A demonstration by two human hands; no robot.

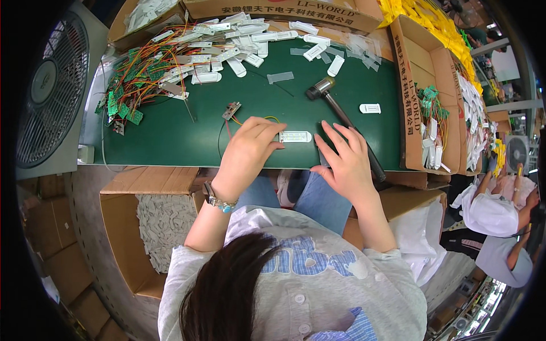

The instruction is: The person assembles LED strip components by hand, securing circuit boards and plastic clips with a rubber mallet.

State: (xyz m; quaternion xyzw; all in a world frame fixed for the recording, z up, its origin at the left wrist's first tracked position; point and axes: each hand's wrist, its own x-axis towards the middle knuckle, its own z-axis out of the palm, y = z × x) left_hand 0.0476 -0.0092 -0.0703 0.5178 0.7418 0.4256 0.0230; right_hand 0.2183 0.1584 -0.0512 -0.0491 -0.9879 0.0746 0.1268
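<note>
My left hand (253, 145) is closed at the near middle of the table, its fingertips pinching the left end of a white, round-ended plastic case (296, 136) with printing on it. Red, yellow and dark wires run from beside this hand to a small metal-and-board part (231, 110) lying just beyond it. To the right of the case, my right hand (346, 162) has its fingers apart, with the index finger close to the table top. A greyish strip (323, 156) shows beneath its fingers; whether they touch it is unclear. A hammer (347, 116) lies right behind the right hand, its handle partly hidden.
Wired green circuit boards (136, 85) and white cases (250, 37) are heaped along the table's far left. Clear strips (364, 54) lie at the back, and a lone white case (370, 108) at right. Cardboard boxes (406, 96) border the right; a fan (54, 85) stands left.
</note>
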